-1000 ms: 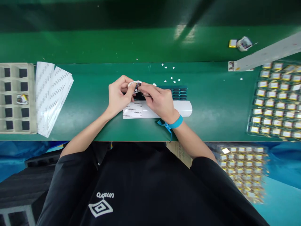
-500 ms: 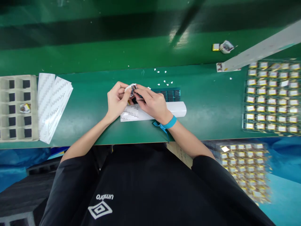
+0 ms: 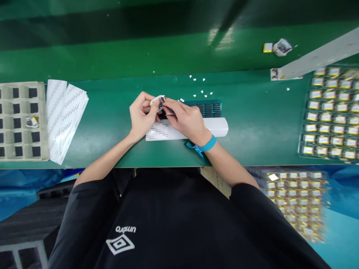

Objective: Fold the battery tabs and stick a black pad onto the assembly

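Note:
My left hand (image 3: 143, 115) is closed on a small white housing (image 3: 157, 102) with electronic parts showing inside it. The fingertips of my right hand (image 3: 186, 121), with a blue band at the wrist, are pinched at the housing's right side; a thin object lies between them, too small to identify. Below both hands is a curled white printed sheet (image 3: 214, 127). A dark slotted strip (image 3: 209, 109) lies just behind that sheet, partly hidden by my right hand.
Left on the green table stand a grey compartment tray (image 3: 44, 149) and white printed strips (image 3: 65, 119). Trays of yellow-edged cells (image 3: 327, 129) are at right. A slanted white post (image 3: 316, 56) rises near another housing (image 3: 282, 48). Small white bits lie behind the strip.
The view has shifted slightly, so the table items sit differently in the frame. Both hands stay at the housing, with the right fingers slightly shifted around it.

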Motion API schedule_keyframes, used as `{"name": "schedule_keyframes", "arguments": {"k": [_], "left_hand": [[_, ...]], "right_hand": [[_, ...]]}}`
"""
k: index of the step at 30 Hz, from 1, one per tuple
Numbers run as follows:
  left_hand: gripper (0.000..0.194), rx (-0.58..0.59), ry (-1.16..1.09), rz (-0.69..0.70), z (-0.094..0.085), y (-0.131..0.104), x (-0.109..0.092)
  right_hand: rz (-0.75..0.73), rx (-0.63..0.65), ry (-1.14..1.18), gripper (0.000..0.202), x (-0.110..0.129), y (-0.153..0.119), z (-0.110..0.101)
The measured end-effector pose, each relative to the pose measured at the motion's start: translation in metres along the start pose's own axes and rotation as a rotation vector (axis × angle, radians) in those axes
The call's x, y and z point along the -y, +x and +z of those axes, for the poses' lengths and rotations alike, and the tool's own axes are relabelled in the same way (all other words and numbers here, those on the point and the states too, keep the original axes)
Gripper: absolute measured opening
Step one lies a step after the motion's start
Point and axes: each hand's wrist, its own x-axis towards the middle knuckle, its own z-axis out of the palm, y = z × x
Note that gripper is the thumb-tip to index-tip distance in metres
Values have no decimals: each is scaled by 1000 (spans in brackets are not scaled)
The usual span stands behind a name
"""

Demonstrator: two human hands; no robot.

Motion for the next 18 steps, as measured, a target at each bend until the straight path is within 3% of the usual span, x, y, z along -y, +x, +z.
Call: {"name": "schedule_keyframes", "arguments": {"k": [8,13,18], "left_hand": [[45,10,36,-24,1,-4,2],[43,-9,2,60,4,-6,7],[29,7,48,191,2,-7,13]], "right_hand": [[30,-65,43,31,0,0,0],[30,-98,64,29,1,-1,1],[8,-125,3,30,2,-2,1]]}}
